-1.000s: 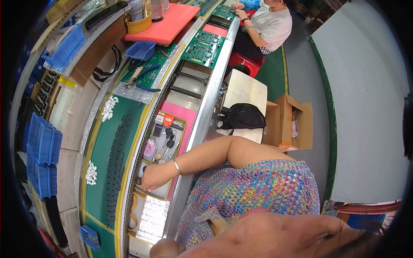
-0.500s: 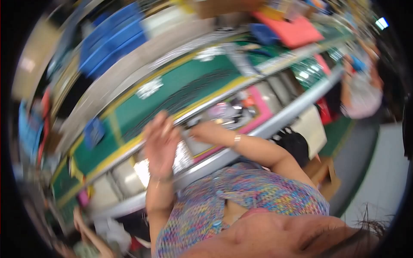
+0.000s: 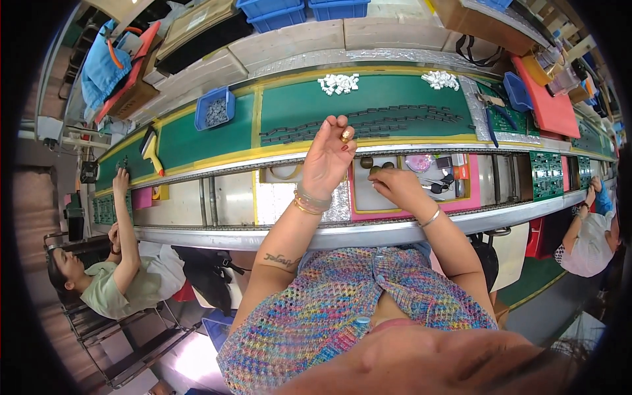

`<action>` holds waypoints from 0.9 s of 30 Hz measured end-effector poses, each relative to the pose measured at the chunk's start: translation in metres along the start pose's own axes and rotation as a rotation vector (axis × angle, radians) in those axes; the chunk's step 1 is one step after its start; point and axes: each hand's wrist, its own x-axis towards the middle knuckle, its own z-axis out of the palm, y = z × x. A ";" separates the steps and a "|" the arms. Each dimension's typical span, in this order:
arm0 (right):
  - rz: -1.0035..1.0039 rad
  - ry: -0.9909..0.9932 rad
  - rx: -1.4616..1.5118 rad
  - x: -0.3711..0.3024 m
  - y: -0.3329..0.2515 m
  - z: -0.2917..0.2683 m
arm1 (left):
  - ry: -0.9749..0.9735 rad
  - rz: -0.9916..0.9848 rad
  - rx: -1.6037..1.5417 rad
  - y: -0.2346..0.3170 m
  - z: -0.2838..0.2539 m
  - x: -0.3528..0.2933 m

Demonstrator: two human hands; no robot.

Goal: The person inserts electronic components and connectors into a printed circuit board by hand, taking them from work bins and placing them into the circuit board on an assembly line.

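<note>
My left hand [image 3: 327, 161] is raised in front of the green work surface, palm showing, fingers bent upward and apart, with a gold ring and a bracelet. It holds nothing that I can see. My right hand [image 3: 401, 189] reaches into a pink-rimmed tray [image 3: 421, 214] with its fingers bent together. The fingertips are at small brown round pieces [image 3: 367, 162]; whatever may be between them is hidden. In the same tray lie a pink round item [image 3: 419, 162], dark-handled keys or tools [image 3: 442, 184] and an orange box [image 3: 459, 171].
Dark strip-like parts [image 3: 368, 122] lie in rows on the green surface [image 3: 299, 99]. Behind them are piles of white pieces [image 3: 339, 83]. A blue bin [image 3: 215, 108] holds grey parts. Blue-handled pliers [image 3: 490, 118] lie right. Co-workers sit at left [image 3: 115, 283] and right [image 3: 589, 240].
The view has swung from a tilted, blurred angle to a steadier, more level one. Both hands stay above the bench; the right one now reaches the brown round pieces.
</note>
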 end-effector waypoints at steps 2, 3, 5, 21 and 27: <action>-0.001 0.005 0.004 0.000 0.001 0.001 | -0.022 -0.024 -0.048 0.000 -0.003 -0.002; -0.001 0.000 0.003 0.000 0.002 0.001 | -0.019 -0.022 -0.051 0.000 -0.004 -0.003; 0.010 -0.002 0.002 0.000 -0.002 -0.001 | -0.052 -0.018 -0.021 0.001 -0.001 -0.007; 0.028 -0.036 0.013 -0.001 -0.001 -0.005 | -0.077 -0.054 -0.030 0.002 0.016 -0.014; 0.039 -0.060 0.018 0.004 -0.002 -0.006 | -0.170 -0.043 -0.076 0.005 0.017 -0.013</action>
